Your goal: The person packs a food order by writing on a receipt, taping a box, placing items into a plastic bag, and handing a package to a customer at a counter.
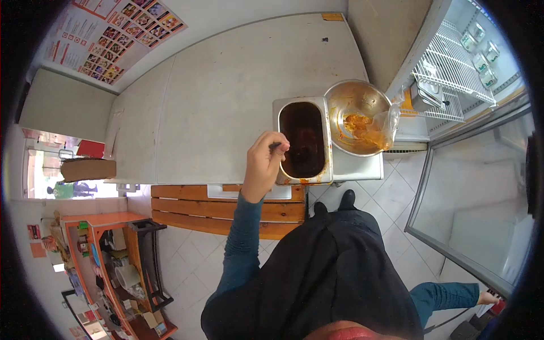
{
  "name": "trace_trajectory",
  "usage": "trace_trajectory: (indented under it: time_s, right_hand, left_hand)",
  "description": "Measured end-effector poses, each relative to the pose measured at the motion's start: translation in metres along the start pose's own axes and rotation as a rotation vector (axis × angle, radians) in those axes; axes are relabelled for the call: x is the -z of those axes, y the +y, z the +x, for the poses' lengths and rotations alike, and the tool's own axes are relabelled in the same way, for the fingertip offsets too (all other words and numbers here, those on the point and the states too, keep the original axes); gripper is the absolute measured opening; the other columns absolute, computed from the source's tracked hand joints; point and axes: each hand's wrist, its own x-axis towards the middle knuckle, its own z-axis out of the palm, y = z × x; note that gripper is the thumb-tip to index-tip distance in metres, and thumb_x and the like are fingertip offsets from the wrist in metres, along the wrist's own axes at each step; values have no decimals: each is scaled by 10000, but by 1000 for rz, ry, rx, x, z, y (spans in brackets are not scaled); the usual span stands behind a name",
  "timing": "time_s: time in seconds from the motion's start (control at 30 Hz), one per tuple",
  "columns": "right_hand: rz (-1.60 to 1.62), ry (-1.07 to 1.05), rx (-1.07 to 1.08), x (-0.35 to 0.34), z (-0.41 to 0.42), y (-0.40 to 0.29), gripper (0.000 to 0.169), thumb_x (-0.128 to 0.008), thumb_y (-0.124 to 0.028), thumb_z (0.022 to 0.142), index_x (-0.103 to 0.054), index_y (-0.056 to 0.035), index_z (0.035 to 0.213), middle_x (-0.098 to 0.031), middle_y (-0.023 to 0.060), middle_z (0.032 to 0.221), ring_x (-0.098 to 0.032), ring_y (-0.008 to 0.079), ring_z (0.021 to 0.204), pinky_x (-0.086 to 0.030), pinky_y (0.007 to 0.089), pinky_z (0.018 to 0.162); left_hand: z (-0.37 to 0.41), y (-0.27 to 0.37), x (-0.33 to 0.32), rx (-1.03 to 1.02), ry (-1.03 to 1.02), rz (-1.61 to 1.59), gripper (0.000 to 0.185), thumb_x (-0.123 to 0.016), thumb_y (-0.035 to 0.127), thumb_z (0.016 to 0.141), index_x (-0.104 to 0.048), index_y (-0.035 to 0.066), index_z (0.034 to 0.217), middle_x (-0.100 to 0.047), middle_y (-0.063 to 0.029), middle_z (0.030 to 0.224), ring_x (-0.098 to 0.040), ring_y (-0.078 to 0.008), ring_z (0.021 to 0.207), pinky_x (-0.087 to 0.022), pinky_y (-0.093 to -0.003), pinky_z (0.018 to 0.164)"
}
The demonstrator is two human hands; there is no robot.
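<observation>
My left hand (pixel 265 159) is closed around a small dark object (pixel 275 145), perhaps the end of a handle; the rest of it is hidden. It is over the left rim of a deep steel food pan (pixel 328 144) with dark brown liquid inside and orange smears on its front edge. Beside the pan, a steel mixing bowl (pixel 359 91) holds orange, sauce-coated residue and a clear plastic bag (pixel 384 127) that hangs over its right rim. Far out to the right, my right hand (pixel 488 298) is by the lower edge of a glass door; its fingers are unclear.
Pan and bowl stand on a pale worktop (pixel 216 93). An open glass fridge door (pixel 471 191) is at right, by wire shelves (pixel 454 63) with jars (pixel 480 61). A slatted wooden bench (pixel 195 208) sits below the worktop, and an orange shelving unit (pixel 102 225) stands lower left.
</observation>
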Motion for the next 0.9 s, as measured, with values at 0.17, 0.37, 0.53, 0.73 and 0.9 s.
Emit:
trace_trajectory:
  time_s: [0.17, 0.37, 0.53, 0.73, 0.9]
  right_hand:
    - [-93, 10, 67, 8, 2, -9, 472, -308, -391, 874, -439, -38, 1159, -476, 221, 1055, -490, 290, 923, -395, 447, 729]
    - [-104, 446, 571, -63, -140, -83, 469, -488, -363, 796, -396, 56, 985, -403, 193, 980, -446, 282, 855, -384, 389, 723]
    - [970, -884, 494, -104, -310, -187, 413, -485, -193, 758, -330, -19, 1099, -362, 189, 1125, -390, 294, 1034, -320, 410, 871]
    - [919, -1801, -682, -168, -424, -260, 475, -415, -218, 861, -248, -24, 1261, -385, 146, 1230, -348, 226, 1162, -241, 343, 980]
    - [744, -2152, -1440, -240, -479, -259, 374, -453, -245, 859, -428, 17, 1125, -505, 124, 1061, -487, 169, 957, -410, 288, 802]
  left_hand:
    - [0, 3, 11, 69, -20, 59, 191, -542, 164, 831, -499, -15, 782, -504, -80, 782, -497, -151, 648, -419, -254, 586]
    - [23, 34, 6, -164, -178, 326, 128, -541, 128, 808, -529, 2, 787, -478, -96, 786, -516, -209, 684, -424, -301, 633]
    - [8, 13, 4, -93, -598, 277, 68, -533, 67, 782, -573, 12, 790, -437, -97, 745, -513, -240, 705, -415, -333, 641]
    - [3, 22, 18, 7, -365, 275, 68, -526, 52, 770, -567, -2, 764, -455, -108, 757, -514, -258, 706, -413, -329, 630]
    - [-7, 30, 13, 26, -465, 303, 62, -522, 36, 760, -566, -3, 779, -463, -110, 758, -505, -263, 686, -408, -338, 611]
